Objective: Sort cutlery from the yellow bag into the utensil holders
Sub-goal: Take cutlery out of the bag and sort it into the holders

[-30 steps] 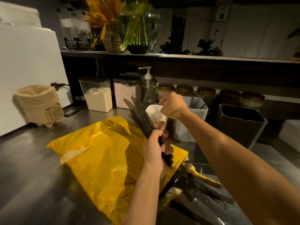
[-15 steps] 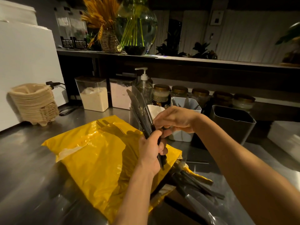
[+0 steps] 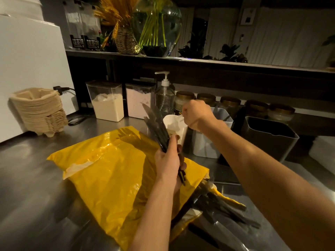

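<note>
Sorting station, head view. Principal hazards: the fan of black knives (image 3: 155,122) is held only at its handle end, so a slackened grip would probably let blades slide out onto the steel counter (image 3: 36,196) or back among the loose black cutlery (image 3: 219,203) spilling from the mouth of the yellow bag (image 3: 112,169). The fanned tips stand just beside the paper cup (image 3: 178,128) and near the pump bottle (image 3: 164,98), so a sweep of the bundle could tip the light cup. A piece released above the cup's rim might land in the cup rather than in the white utensil holder (image 3: 208,147) beside it, or miss both, and the dim light makes types hard to tell apart. The dark grey holder (image 3: 268,140) stands further right, apart from both hands. Pose: the left hand (image 3: 168,160) is raised above the bag, its forearm rising from the lower edge of the view. Its fingers and thumb are wrapped round the knife handles, with the blades pointing up and away to the left. The right hand (image 3: 197,115) reaches forward with the arm extended and the back of the hand toward the camera, poised over the cup's far rim and the near-left corner of the white holder. Its fingers are curled under, and whether they pinch a piece cannot be told.
</note>
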A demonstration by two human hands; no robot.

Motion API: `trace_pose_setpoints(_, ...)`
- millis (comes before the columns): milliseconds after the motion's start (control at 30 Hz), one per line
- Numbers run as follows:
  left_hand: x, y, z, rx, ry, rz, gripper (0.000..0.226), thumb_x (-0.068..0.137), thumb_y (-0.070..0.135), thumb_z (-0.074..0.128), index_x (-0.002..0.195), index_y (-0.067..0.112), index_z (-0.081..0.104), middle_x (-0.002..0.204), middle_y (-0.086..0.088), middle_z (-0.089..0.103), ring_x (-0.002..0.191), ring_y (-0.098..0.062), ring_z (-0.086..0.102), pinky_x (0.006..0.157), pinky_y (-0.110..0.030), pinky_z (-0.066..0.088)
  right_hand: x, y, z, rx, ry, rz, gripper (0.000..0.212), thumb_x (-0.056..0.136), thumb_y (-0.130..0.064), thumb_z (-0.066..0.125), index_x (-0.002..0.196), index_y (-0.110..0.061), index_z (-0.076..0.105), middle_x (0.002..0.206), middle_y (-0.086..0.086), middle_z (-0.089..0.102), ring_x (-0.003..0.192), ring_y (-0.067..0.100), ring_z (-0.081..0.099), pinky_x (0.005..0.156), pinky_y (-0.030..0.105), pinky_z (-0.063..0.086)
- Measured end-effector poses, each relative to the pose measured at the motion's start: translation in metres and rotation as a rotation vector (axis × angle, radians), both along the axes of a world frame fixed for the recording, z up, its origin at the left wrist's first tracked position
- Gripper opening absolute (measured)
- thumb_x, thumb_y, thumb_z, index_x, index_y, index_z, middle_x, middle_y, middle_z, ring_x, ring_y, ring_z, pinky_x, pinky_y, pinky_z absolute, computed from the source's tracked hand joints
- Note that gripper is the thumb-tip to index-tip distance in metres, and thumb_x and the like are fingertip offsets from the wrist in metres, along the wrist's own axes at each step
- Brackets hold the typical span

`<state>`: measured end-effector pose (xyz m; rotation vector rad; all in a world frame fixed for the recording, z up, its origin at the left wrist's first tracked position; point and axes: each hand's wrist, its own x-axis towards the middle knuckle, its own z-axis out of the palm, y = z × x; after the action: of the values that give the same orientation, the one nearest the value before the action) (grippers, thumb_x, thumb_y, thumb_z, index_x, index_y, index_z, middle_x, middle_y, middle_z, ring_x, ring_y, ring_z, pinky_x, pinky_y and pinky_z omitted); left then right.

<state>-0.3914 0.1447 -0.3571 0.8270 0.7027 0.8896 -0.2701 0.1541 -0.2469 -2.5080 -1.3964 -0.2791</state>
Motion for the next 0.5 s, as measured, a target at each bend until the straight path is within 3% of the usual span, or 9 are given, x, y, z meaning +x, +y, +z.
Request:
trace_pose_setpoints(100,-0.003,0.0,0.003,0.029,-0.055,-0.116,0.05,0.099,0.051,0.053,0.119,0.006,0.062,0.061,0.003,0.048,0.044,-0.01,0.036,0.039,-0.022,0.03,0.003,0.017,-0.002,-0.111,-0.045,0.024,0.011,0.095,-0.008,0.057,0.098,-0.008,0.067,0.09,0.008,0.061,0.081,0.023,0.058,0.069,0.033,0.045)
trace_pose_setpoints(200,-0.009,-0.005,0.006,0.019,-0.143,-0.214,0.05,0.103,0.052,0.043,0.12,0.008,0.061,0.059,0.002,0.046,0.042,-0.01,0.032,0.038,-0.02,0.027,0.004,0.029,-0.006,-0.13,-0.088,0.075,0.009,0.093,-0.009,0.062,0.102,-0.01,0.064,0.097,0.009,0.064,0.085,0.023,0.059,0.071,0.034,0.048)
trace_pose_setpoints(267,-0.011,-0.007,0.007,0.013,-0.167,-0.234,0.045,0.104,0.049,0.043,0.117,0.011,0.063,0.06,0.002,0.045,0.043,-0.009,0.031,0.039,-0.021,0.025,0.005,0.028,-0.008,-0.033,-0.095,0.081,0.018,0.091,-0.006,0.059,0.107,-0.013,0.065,0.1,0.007,0.065,0.092,0.026,0.062,0.08,0.038,0.054)
trace_pose_setpoints(333,-0.013,-0.008,0.008,0.02,-0.18,-0.236,0.04,0.103,0.047,0.048,0.117,0.014,0.067,0.061,0.003,0.047,0.044,-0.009,0.03,0.04,-0.022,0.023,-0.002,0.013,-0.011,0.218,-0.048,0.07,0.014,0.094,-0.009,0.055,0.101,-0.013,0.066,0.092,0.004,0.063,0.09,0.023,0.061,0.08,0.038,0.052)
trace_pose_setpoints(367,-0.012,-0.009,0.009,0.03,-0.183,-0.237,0.038,0.101,0.045,0.052,0.115,0.014,0.069,0.062,0.002,0.049,0.045,-0.009,0.031,0.041,-0.022,0.023,-0.01,0.0,-0.012,0.371,0.127,0.071,0.014,0.099,-0.017,0.054,0.095,-0.012,0.066,0.086,0.003,0.062,0.082,0.019,0.06,0.074,0.036,0.049)
trace_pose_setpoints(433,-0.012,-0.012,0.009,0.061,-0.175,-0.259,0.033,0.099,0.042,0.057,0.105,0.012,0.072,0.063,0.001,0.052,0.045,-0.009,0.032,0.042,-0.024,0.023,-0.034,-0.035,-0.017,0.576,0.65,0.124,0.041,0.102,-0.044,0.054,0.086,-0.008,0.065,0.074,0.003,0.06,0.067,0.015,0.055,0.063,0.033,0.044)
trace_pose_setpoints(500,-0.012,-0.017,0.008,0.117,-0.15,-0.307,0.03,0.098,0.038,0.059,0.088,0.011,0.066,0.062,0.0,0.049,0.045,-0.01,0.032,0.042,-0.024,0.024,-0.056,-0.067,-0.028,0.51,0.953,0.206,0.045,0.093,-0.053,0.065,0.087,-0.008,0.067,0.071,0.009,0.067,0.06,0.022,0.061,0.054,0.033,0.049)
